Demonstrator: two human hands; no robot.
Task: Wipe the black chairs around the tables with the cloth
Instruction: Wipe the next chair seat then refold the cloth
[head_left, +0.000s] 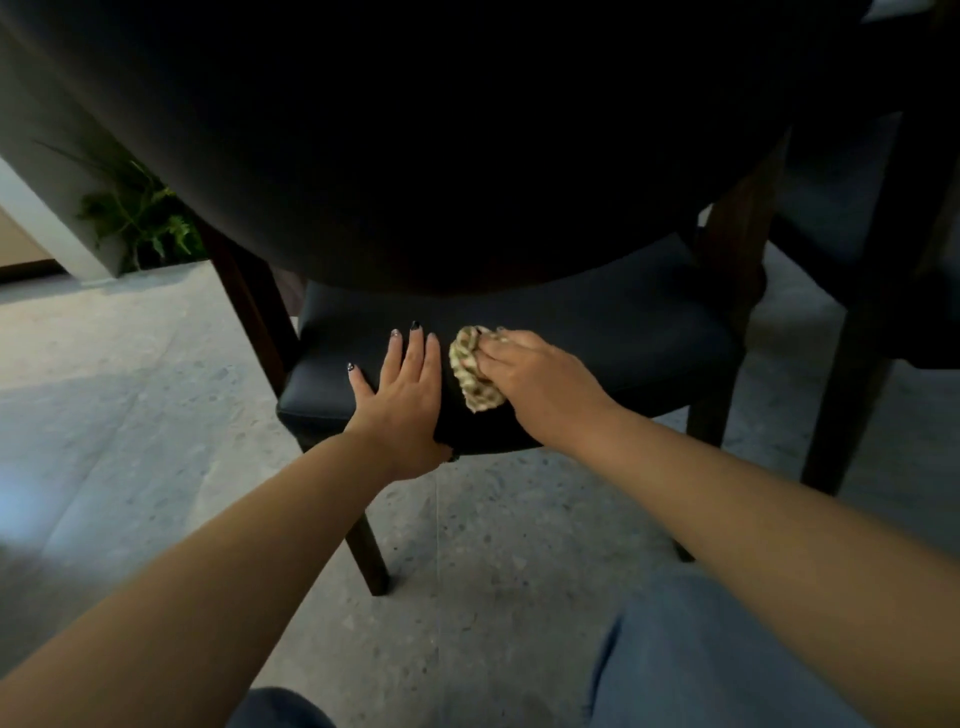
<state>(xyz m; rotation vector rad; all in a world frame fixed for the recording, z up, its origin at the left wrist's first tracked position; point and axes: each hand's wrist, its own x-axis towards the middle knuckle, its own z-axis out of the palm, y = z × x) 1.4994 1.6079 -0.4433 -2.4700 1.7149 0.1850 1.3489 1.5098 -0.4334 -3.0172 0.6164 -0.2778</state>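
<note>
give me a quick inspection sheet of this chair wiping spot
surface: black chair seat, tucked under a dark table
job's things: crumpled cloth on the seat
clutter: nothing seen
grippers: left hand flat on the seat, fingers straight; right hand presses on the cloth
cables: nothing seen
surroundings: speckled floor, green plant at left, second chair at right

Speckled grey floor (156, 395) (terrazzo-like), a green plant (140, 213) by a pale wall (47, 228) at left; dim light overall.
</note>
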